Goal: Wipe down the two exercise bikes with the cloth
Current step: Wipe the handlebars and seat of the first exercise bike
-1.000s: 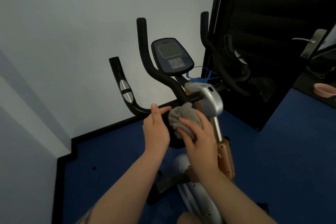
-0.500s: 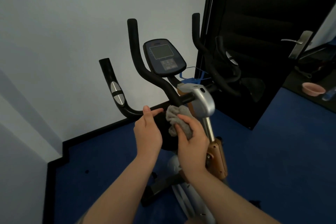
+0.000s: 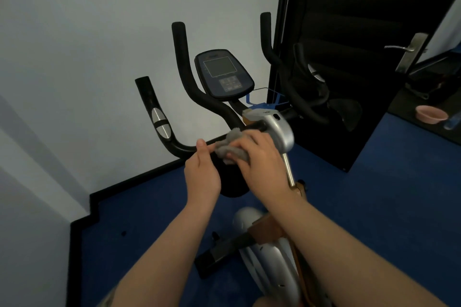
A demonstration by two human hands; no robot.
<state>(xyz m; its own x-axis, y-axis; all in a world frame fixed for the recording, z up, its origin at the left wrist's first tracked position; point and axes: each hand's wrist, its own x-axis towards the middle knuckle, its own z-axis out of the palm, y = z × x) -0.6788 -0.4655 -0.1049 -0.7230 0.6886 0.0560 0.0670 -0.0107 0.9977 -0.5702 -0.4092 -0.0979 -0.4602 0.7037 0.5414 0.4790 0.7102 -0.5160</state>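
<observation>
While I look down over the exercise bike point(image 3: 264, 132), I note its surroundings first: a pale wall point(image 3: 87, 45) to the left, blue floor point(image 3: 374, 207) below, and a dark open door point(image 3: 349, 32) with a metal handle point(image 3: 409, 51) to the right. A pink bowl point(image 3: 430, 113) sits on the floor beyond the door. The console point(image 3: 223, 73) stands upright between the black handlebars point(image 3: 184, 70), and a silver housing point(image 3: 277, 129) just right of my hands crowds the working spot. A silver pulse sensor point(image 3: 159, 123) is set into the outer left grip.

I see the grey cloth point(image 3: 230, 147) bunched on the low handlebar bar, directly under my right hand point(image 3: 262, 159). That hand lies over the cloth with fingers curled round it, gripping and pressing it onto the bar. My left hand point(image 3: 203, 172) is just beside the cloth, thumb raised, fingers bent toward the bar; I cannot tell whether it grips the bar or the cloth's edge.
</observation>
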